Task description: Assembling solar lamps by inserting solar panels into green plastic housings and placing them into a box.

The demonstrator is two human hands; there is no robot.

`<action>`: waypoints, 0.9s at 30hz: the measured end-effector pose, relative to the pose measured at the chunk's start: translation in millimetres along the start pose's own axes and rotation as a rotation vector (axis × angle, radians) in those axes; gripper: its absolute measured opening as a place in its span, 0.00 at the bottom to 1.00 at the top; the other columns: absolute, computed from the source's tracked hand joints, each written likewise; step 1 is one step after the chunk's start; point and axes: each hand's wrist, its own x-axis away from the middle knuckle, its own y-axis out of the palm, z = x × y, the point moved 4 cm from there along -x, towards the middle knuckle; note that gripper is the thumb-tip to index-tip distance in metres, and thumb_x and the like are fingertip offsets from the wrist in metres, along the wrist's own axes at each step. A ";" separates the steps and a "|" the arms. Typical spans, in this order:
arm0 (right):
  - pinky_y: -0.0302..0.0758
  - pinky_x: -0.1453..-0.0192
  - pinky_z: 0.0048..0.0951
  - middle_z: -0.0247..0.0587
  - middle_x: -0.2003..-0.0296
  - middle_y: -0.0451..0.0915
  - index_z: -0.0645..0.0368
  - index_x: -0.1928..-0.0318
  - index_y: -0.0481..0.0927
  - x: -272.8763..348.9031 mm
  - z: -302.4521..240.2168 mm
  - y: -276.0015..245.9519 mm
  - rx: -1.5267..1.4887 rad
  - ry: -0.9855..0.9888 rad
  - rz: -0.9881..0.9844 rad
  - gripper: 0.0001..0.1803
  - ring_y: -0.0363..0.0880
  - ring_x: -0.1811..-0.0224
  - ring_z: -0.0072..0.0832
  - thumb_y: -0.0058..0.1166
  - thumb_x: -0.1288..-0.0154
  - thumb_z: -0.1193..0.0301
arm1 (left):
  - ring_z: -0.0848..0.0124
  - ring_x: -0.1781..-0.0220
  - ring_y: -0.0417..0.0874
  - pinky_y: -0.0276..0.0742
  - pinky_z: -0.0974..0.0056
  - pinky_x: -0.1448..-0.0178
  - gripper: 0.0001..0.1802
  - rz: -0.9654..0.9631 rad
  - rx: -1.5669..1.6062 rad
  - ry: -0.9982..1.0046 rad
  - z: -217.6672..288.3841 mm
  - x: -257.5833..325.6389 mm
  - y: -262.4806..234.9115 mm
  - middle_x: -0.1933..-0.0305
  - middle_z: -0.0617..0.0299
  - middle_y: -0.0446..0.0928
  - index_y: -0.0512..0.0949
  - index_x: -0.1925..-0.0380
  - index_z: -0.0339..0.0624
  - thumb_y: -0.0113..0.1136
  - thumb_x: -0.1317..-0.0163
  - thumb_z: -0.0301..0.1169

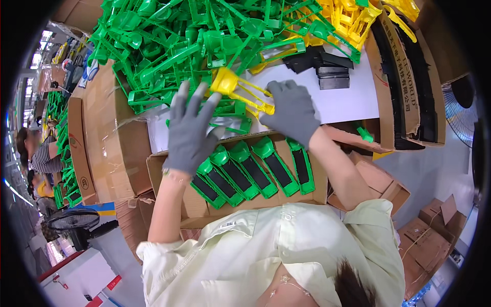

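Observation:
Both my hands wear grey gloves. My right hand (292, 110) grips the lower end of a yellow plastic frame piece (239, 90) above the white table. My left hand (190, 128) has its fingers spread, holds nothing, and hovers just left of that yellow piece, over green plastic pieces (230, 110). Right below my hands, an open cardboard box (314, 189) holds a row of green pieces with black inserts (255, 171), laid side by side at a slant.
A big heap of green plastic frames (174, 41) covers the table's far side, with yellow ones (348, 20) at the back right. Black flat inserts (327, 69) lie on the white table. Cardboard boxes stand left and right. Another person (41, 153) sits at far left; fans stand at the lower left and at the right.

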 end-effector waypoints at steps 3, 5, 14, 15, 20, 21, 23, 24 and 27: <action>0.74 0.63 0.42 0.45 0.67 0.79 0.54 0.58 0.72 4.8 8.0 20.6 -0.268 0.155 -0.077 0.18 0.79 0.65 0.44 0.56 0.51 0.65 | 0.47 0.33 0.58 0.57 0.47 0.33 0.33 -0.037 -0.050 0.086 -6.2 -18.3 30.0 0.38 0.53 0.64 0.71 0.48 0.48 0.69 0.60 0.33; 0.74 0.64 0.41 0.45 0.68 0.80 0.54 0.58 0.73 4.8 16.4 4.0 -0.193 0.157 -0.115 0.18 0.79 0.66 0.44 0.56 0.52 0.66 | 0.47 0.33 0.58 0.54 0.45 0.33 0.34 -0.138 -0.075 0.112 -11.7 -27.2 43.2 0.39 0.53 0.65 0.71 0.49 0.46 0.69 0.61 0.36; 0.74 0.59 0.36 0.46 0.73 0.79 0.56 0.58 0.78 -3.9 56.6 -144.7 0.011 -0.027 -0.457 0.24 0.80 0.66 0.39 0.58 0.63 0.67 | 0.51 0.34 0.61 0.54 0.45 0.33 0.31 -0.151 -0.108 0.102 -25.6 -4.3 49.6 0.42 0.53 0.67 0.73 0.54 0.45 0.70 0.62 0.38; 0.74 0.57 0.33 0.45 0.71 0.79 0.57 0.56 0.78 -6.8 70.3 -165.6 -0.046 0.067 -0.393 0.25 0.79 0.65 0.36 0.58 0.62 0.67 | 0.51 0.34 0.61 0.54 0.45 0.33 0.31 -0.105 -0.106 0.102 -23.4 -4.8 49.1 0.42 0.53 0.67 0.73 0.54 0.45 0.70 0.62 0.38; 0.76 0.61 0.30 0.42 0.64 0.81 0.60 0.47 0.74 -64.8 175.4 -249.8 -0.032 0.016 -0.161 0.31 0.79 0.62 0.28 0.60 0.57 0.67 | 0.53 0.37 0.64 0.54 0.45 0.33 0.28 -0.159 -0.037 0.070 -21.9 -8.6 43.0 0.45 0.53 0.70 0.75 0.56 0.46 0.70 0.61 0.39; 0.77 0.65 0.31 0.42 0.66 0.80 0.61 0.48 0.75 -89.3 209.7 -277.1 -0.080 0.201 -0.194 0.30 0.80 0.65 0.28 0.60 0.55 0.66 | 0.53 0.37 0.65 0.55 0.45 0.33 0.27 -0.151 -0.033 0.073 -20.9 -12.3 43.0 0.45 0.53 0.71 0.76 0.57 0.46 0.69 0.61 0.39; 0.79 0.69 0.32 0.39 0.70 0.80 0.62 0.52 0.76 -140.1 219.1 -346.2 0.056 0.382 0.006 0.27 0.79 0.72 0.30 0.63 0.52 0.62 | 0.52 0.37 0.65 0.55 0.46 0.33 0.27 -0.167 -0.024 0.047 -21.1 -15.3 43.5 0.45 0.53 0.71 0.75 0.57 0.47 0.69 0.60 0.39; 0.79 0.72 0.31 0.41 0.70 0.77 0.56 0.43 0.69 -161.7 226.6 -373.6 -0.280 0.461 0.172 0.32 0.78 0.76 0.25 0.63 0.51 0.67 | 0.51 0.37 0.64 0.55 0.47 0.33 0.26 -0.186 -0.012 0.030 -21.4 -16.4 43.4 0.45 0.52 0.71 0.74 0.57 0.47 0.68 0.60 0.38; 0.78 0.67 0.30 0.31 0.75 0.72 0.54 0.51 0.73 -210.0 221.7 -414.3 -0.056 0.326 0.479 0.33 0.75 0.72 0.22 0.61 0.49 0.44 | 0.51 0.38 0.65 0.57 0.48 0.33 0.25 -0.199 0.031 -0.006 -24.8 -16.1 42.1 0.46 0.53 0.72 0.74 0.57 0.47 0.68 0.59 0.36</action>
